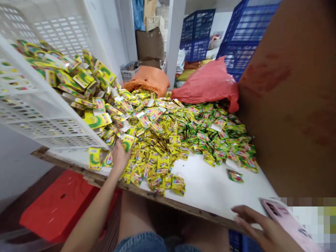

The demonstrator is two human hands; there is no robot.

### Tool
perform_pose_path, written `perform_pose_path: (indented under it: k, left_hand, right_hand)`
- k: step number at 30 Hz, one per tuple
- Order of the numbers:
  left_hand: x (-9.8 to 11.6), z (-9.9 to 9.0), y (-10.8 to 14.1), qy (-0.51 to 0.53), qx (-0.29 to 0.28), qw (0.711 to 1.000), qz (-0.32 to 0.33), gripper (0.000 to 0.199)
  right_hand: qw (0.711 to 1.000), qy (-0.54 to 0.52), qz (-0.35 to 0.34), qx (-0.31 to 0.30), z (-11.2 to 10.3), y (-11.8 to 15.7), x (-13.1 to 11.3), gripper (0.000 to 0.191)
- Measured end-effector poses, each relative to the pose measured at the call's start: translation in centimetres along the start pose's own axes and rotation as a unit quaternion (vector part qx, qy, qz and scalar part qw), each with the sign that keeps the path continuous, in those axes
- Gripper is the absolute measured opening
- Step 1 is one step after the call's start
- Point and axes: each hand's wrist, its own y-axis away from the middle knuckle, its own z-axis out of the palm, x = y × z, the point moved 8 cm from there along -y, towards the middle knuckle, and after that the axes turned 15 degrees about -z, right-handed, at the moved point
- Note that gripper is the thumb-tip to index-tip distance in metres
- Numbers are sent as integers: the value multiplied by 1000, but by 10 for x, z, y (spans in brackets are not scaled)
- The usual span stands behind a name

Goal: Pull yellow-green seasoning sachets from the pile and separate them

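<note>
My left hand (120, 156) is closed on a small yellow-and-green carton (128, 142) at the edge of the piled goods. Just right of it lies a heap of yellow sachets (160, 161), and farther right are green sachets (210, 136). More yellow cartons (81, 78) spill from a tipped white crate (60, 122) onto the table. Two cartons (95, 158) lie by the crate's lower corner. Over the table's front edge at the right, my right hand (265, 224) has its fingers stretched out, holding nothing, beside a pink phone (285, 213).
A brown cardboard panel (294, 105) walls off the right side of the white table (199, 182). Behind the heap lie an orange sack (152, 78) and a red sack (207, 82). Blue crates (196, 35) are stacked beyond. A red stool (60, 206) stands below left.
</note>
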Motion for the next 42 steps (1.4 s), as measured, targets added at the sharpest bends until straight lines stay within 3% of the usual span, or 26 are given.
perform_pose_path:
  k: [2,4,6,8,10,12,14,19,23,27,30,37,42]
  left_hand:
    - [-2,-3,4,89,2,996,-19,73]
    - [-10,-7,14,234,-18,969,-72,73]
    - [-17,-6,29,412,-71,896,-153,64]
    - [-15,3,50,551,-152,784,-244,49]
    - [-3,12,76,610,-237,684,-322,37]
    - [11,17,100,615,-300,624,-377,32]
    - [19,18,115,617,-316,597,-404,32]
    - [21,19,126,644,-296,569,-417,34]
    - [32,24,135,667,-313,553,-390,37]
    - [37,26,146,658,-328,551,-395,33]
    - [36,25,154,639,-344,554,-407,30]
    - [46,34,175,571,-424,568,-414,32]
    - [46,43,185,538,-435,603,-397,29]
  right_hand:
    - [1000,8,15,-12,9,-21,8,30]
    - [996,60,44,46,3,-42,27,31]
    - [986,123,63,88,0,-63,46,32]
    - [981,157,51,99,9,-89,56,31]
    - [982,163,16,94,28,-115,53,31]
    - [982,168,-9,91,48,-131,44,36]
    - [981,171,-29,85,64,-135,31,40]
    - [985,144,-80,45,76,-114,13,28]
    - [987,132,-46,79,64,-118,30,39]
    - [993,88,-56,56,79,-124,39,48]
    - [995,49,-76,38,84,-111,37,49]
    - [999,-25,-31,-23,80,-87,40,55]
    - [998,-39,-11,-48,82,-78,34,20]
